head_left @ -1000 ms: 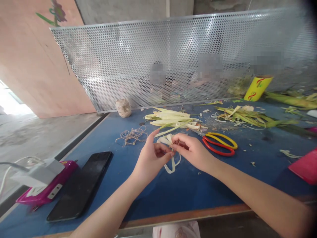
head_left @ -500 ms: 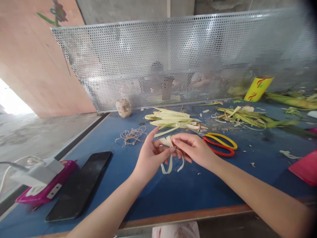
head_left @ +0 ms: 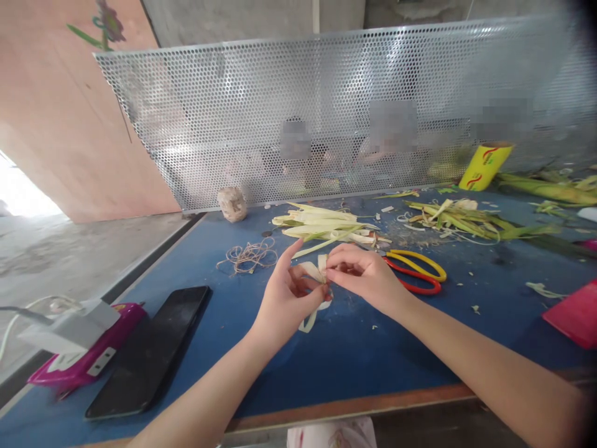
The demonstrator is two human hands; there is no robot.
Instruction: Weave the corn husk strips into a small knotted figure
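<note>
Above the blue table, my left hand point(head_left: 292, 289) pinches a pale corn husk strip point(head_left: 310, 321) that loops above and below the fingers. My right hand point(head_left: 359, 272) has its thumb and fingertips closed on the upper part of the same strip, close against the left hand. The exact contact at the fingertips is partly hidden. Just beyond the hands lies a pile of pale corn husks point(head_left: 321, 219). Scissors point(head_left: 415, 270) with one yellow and one red handle rest beside my right hand, their blades mostly covered. A tangle of thin string point(head_left: 247, 256) lies left of my left hand.
A black phone point(head_left: 152, 351) and a magenta power strip point(head_left: 88, 358) with a white plug are at left. A whitish lump point(head_left: 232, 204) stands near the perforated metal screen point(head_left: 261, 124). Green husks point(head_left: 466, 221), a yellow roll point(head_left: 485, 167) and a red object point(head_left: 573, 316) are at right.
The strip's loops have shifted: one end now stands up between the hands, and the lower loop hangs further left. My right hand's fingers have drawn back from beneath to pinch higher.
</note>
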